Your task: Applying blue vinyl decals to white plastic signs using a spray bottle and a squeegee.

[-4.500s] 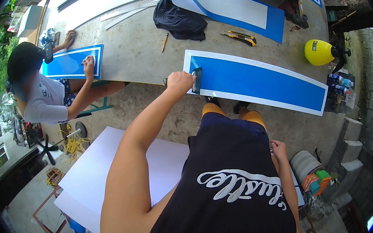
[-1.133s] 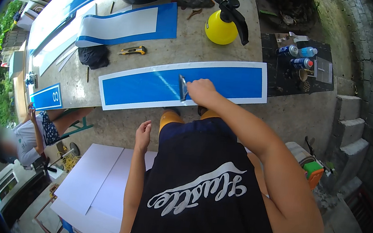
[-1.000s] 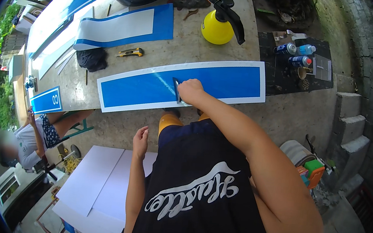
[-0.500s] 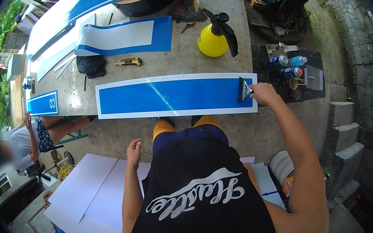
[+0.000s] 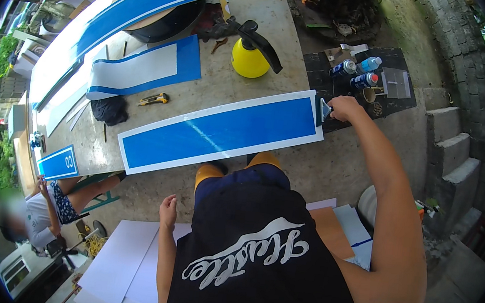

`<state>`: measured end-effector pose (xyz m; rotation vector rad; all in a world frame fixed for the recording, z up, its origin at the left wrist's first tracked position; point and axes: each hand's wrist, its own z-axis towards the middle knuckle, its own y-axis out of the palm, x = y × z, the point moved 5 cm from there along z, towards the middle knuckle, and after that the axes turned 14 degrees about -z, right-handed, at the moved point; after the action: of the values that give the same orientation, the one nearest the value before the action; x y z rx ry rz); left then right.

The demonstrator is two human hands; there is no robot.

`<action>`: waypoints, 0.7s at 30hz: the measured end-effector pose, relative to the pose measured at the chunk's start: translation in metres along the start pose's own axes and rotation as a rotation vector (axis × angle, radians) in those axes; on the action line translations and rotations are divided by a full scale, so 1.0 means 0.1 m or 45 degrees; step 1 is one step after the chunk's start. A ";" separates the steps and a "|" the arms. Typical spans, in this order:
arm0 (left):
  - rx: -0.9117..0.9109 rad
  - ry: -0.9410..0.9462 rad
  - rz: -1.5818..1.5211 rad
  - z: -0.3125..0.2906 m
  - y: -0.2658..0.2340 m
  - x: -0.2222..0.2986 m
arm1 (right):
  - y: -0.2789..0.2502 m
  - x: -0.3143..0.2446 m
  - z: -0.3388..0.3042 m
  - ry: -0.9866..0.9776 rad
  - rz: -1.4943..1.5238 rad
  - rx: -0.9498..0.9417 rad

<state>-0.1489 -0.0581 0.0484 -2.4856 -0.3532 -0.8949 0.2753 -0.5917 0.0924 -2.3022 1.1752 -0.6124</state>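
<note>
A long blue panel with a white border lies along the near edge of the table. My right hand is closed round the handle of a squeegee, whose dark blade stands at the panel's right end, over the white border. Down at my left side hangs my left hand, its fingers curled and nothing visible in them. A yellow pump sprayer with a black top stands behind the panel. Left of it lie a yellow utility knife and a bundled black cloth.
A partly rolled blue-and-white sheet and another long blue strip lie farther back. Spray cans stand on a low black board to the right. At the left, a seated person touches a small blue sign. White boards lie behind me.
My right hand has drawn the squeegee rightward, off the blue area to the panel's right end. My view has shifted and turned slightly. The left hand still hangs at my side.
</note>
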 end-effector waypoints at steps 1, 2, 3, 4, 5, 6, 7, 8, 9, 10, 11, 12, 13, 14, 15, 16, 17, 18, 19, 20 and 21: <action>-0.006 0.018 0.004 0.03 0.01 -0.04 | -0.09 -0.03 -0.02 -0.011 -0.002 0.014; -0.013 0.034 0.007 0.05 0.02 -0.07 | -0.13 -0.13 -0.09 -0.039 0.044 0.038; -0.035 0.048 0.005 0.12 0.06 -0.07 | -0.12 -0.20 -0.15 -0.057 0.073 0.070; -0.053 0.031 0.005 0.16 0.07 -0.10 | -0.08 -0.30 -0.16 -0.080 0.097 0.099; -0.076 0.016 0.005 0.20 0.08 -0.13 | -0.03 -0.41 -0.15 -0.105 0.086 0.098; -0.082 0.006 0.003 0.25 0.11 -0.12 | 0.03 -0.45 -0.13 -0.109 0.077 0.099; -0.091 0.001 -0.001 0.27 0.13 -0.10 | 0.09 -0.45 -0.11 -0.095 0.063 0.089; -0.083 0.017 -0.013 0.29 0.09 -0.13 | 0.13 -0.45 -0.07 -0.084 0.047 0.082; -0.085 0.041 -0.023 0.33 0.07 -0.16 | 0.17 -0.40 -0.05 -0.068 0.020 0.056; -0.101 0.059 -0.031 0.33 0.09 -0.13 | 0.23 -0.31 -0.05 -0.034 0.000 0.024; -0.103 0.081 0.007 0.34 0.09 -0.10 | 0.30 -0.22 -0.01 0.005 -0.042 0.016; -0.124 0.041 0.012 0.33 0.17 0.02 | 0.38 -0.09 -0.04 0.060 -0.077 -0.003; -0.122 0.046 -0.065 0.39 0.12 -0.10 | 0.32 -0.05 -0.13 0.068 -0.046 0.001; -0.140 0.034 -0.117 0.47 0.07 -0.22 | 0.27 -0.02 -0.24 0.080 -0.011 0.007; -0.145 0.121 -0.076 0.65 -0.09 -0.49 | 0.23 -0.02 -0.27 0.061 0.120 0.078; -0.199 0.116 -0.102 0.76 -0.12 -0.64 | 0.26 0.00 -0.33 0.044 0.249 0.146; -0.151 0.232 -0.052 0.99 -0.46 -1.23 | 0.13 -0.06 -0.42 0.046 0.411 0.236; -0.258 0.330 0.183 1.00 -0.23 -1.08 | 0.21 0.04 -0.62 0.139 0.572 0.306; -0.332 0.441 0.429 0.92 -0.15 -0.87 | 0.34 0.13 -0.84 0.189 0.653 0.494; -0.342 0.473 0.430 1.05 -0.14 -0.80 | 0.44 0.17 -1.02 0.208 0.994 0.416; -0.423 0.610 0.633 1.21 -0.25 -0.98 | 0.51 0.16 -1.15 0.190 1.328 0.328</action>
<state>-0.1684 0.0180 -0.0888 -2.3547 0.5885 -1.3504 0.1849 -0.6558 0.1548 -1.1752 1.9701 -0.4700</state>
